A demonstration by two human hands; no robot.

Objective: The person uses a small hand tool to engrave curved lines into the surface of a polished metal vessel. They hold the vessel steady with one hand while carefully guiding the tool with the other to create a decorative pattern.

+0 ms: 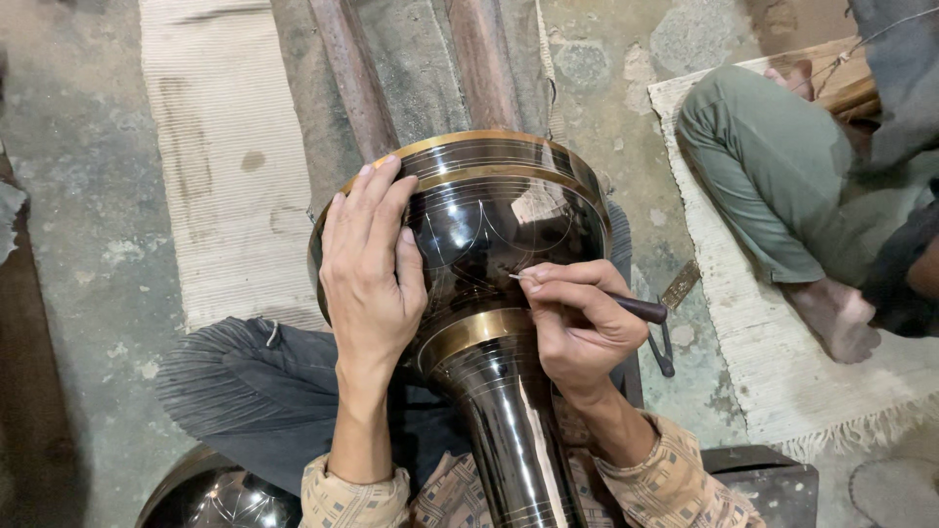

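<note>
1. Vase [489,225], large, black and glossy with brass bands, lies tilted across the person's lap, its wide bowl pointing away and its narrow neck running down toward the body.
2. Right hand [577,323] holds a grip closed around a thin engraving tool [626,305]; thumb and fingers pinch the dark handle like a pen.
3. The tool's fine metal tip touches the black surface of the bowl, just above the brass collar [469,332] where bowl meets neck.
4. Left hand [372,264] lies flat and spread on the left side of the bowl, palm down, fingers reaching up to the brass rim; it clasps nothing, only presses on the surface.
5. Thin scratched lines, arcs and rings, show pale on the black coating between the two hands.
6. Both sleeves are patterned in beige; dark trousers [254,381] show under the vase.
7. A second dark, shiny, engraved vessel [220,499] sits at the lower left edge, partly cut off.
8. A small metal tool [663,347] lies on the floor just right of the right hand.
9. Two pale woven mats [225,147] lie on the stained concrete floor, one at upper left, one at right.
10. Another person in green trousers [773,166] sits barefoot on the right-hand mat, well apart from the vase.
</note>
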